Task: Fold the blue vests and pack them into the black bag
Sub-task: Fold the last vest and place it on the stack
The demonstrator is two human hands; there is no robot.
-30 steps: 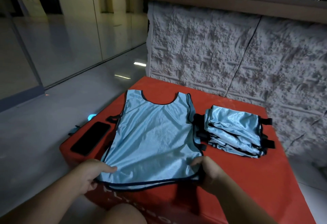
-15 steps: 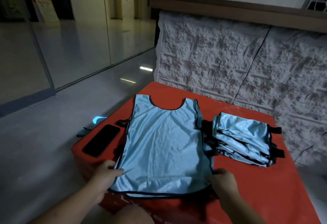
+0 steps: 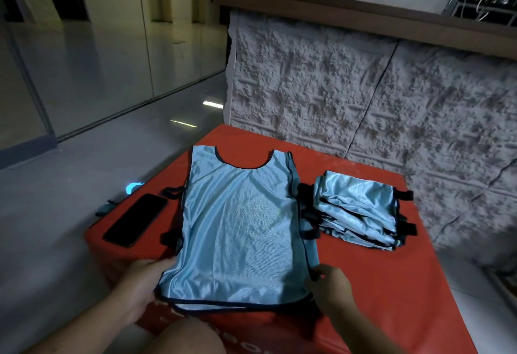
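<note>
A light blue vest [image 3: 240,227] with dark trim lies flat and unfolded on the red mat [image 3: 377,283], neck hole away from me. More vest edges show beneath it. My left hand [image 3: 142,278] holds its lower left corner, fingers tucked under the cloth. My right hand [image 3: 328,286] pinches its lower right corner at the hem. To the right sits a stack of folded blue vests [image 3: 361,212] with black straps. No black bag is in view.
A black phone [image 3: 135,219] lies on the mat's left edge. A small cyan object [image 3: 131,187] sits on the grey floor beside the mat. A rough white stone wall [image 3: 363,96] rises behind the mat. My knee [image 3: 190,337] is at the front edge.
Both hands kept hold of the vest's bottom corners and drew it flatter; the hem now lies straighter near the mat's front edge. The camera view has shifted slightly.
</note>
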